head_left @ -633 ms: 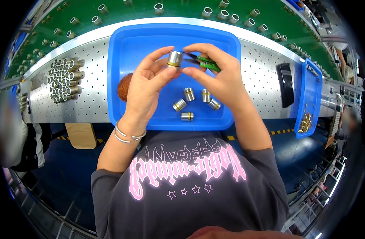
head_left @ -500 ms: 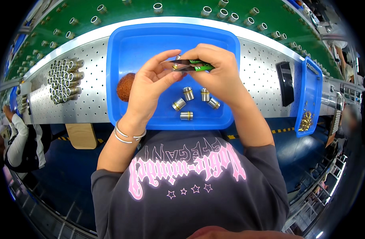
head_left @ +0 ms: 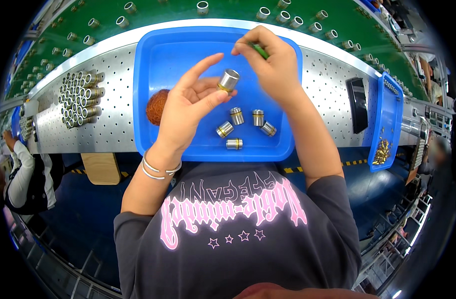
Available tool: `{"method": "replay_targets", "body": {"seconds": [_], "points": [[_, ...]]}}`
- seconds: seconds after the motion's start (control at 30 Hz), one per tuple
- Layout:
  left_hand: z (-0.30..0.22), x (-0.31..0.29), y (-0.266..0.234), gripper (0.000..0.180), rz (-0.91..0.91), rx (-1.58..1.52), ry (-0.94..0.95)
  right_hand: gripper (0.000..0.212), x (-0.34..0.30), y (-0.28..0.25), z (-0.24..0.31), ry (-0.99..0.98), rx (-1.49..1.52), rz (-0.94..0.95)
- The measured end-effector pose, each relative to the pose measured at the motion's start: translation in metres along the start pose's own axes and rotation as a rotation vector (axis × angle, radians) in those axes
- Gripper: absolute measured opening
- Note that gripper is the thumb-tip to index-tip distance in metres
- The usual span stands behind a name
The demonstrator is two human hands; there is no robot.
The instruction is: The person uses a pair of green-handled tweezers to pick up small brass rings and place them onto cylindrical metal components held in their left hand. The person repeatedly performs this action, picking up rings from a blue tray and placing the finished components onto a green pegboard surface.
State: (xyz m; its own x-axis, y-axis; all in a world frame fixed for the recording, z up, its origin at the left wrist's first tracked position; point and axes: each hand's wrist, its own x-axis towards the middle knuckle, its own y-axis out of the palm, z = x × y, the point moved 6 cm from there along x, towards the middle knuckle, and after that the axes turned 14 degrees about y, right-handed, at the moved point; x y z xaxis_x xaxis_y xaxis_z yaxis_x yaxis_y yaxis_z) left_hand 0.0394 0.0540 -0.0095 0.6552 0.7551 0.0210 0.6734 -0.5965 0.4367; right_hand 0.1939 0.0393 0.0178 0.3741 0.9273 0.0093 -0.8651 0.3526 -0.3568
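Note:
My left hand [head_left: 190, 99] holds a short silver metal sleeve [head_left: 230, 78] with a brass-coloured band, pinched near its lower end, its round opening tilted up. Above and to the right, apart from it, my right hand [head_left: 274, 62] is closed around a green-handled tool [head_left: 258, 50]. Most of that tool is hidden in the palm, so its kind does not show now. Below the hands, several similar banded sleeves [head_left: 236, 116] lie or stand in a blue tray [head_left: 188, 155]. A brown fibrous ball [head_left: 157, 107] sits at the tray's left, partly behind my left wrist.
Packed rows of metal sleeves [head_left: 80, 99] occupy the perforated metal bench [head_left: 117, 117] at left. At right lie a black flat object [head_left: 356, 105] and a smaller blue tray [head_left: 395, 114] with brass-coloured pieces [head_left: 382, 151]. Scattered sleeves stand on the green surface [head_left: 163, 14] beyond.
My right hand has moved up and away from my left with the green-handled tool, whose dark jaws were at the sleeve before. The held sleeve now shows plainly, its opening upward.

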Motion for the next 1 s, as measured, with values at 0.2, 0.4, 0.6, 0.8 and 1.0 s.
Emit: {"method": "replay_targets", "body": {"seconds": [0.2,0.4,0.6,0.8,1.0], "points": [[0.002,0.0,-0.01,0.046,-0.133,-0.127,-0.035,0.01,-0.007,-0.011,0.0,0.184,0.528,0.117],[0.002,0.0,-0.011,0.041,-0.144,-0.12,-0.018,0.011,-0.016,-0.006,0.021,0.125,0.624,0.207],[0.0,0.0,-0.007,0.038,-0.078,0.001,0.066,0.011,-0.018,0.001,0.037,0.073,0.64,0.219],[0.001,-0.001,-0.008,0.039,-0.087,-0.001,0.047,0.016,-0.016,-0.006,0.039,-0.011,0.483,0.136],[-0.001,-0.001,-0.017,0.044,-0.197,-0.108,0.023,0.025,-0.024,-0.008,0.018,0.082,0.184,0.112]]}}
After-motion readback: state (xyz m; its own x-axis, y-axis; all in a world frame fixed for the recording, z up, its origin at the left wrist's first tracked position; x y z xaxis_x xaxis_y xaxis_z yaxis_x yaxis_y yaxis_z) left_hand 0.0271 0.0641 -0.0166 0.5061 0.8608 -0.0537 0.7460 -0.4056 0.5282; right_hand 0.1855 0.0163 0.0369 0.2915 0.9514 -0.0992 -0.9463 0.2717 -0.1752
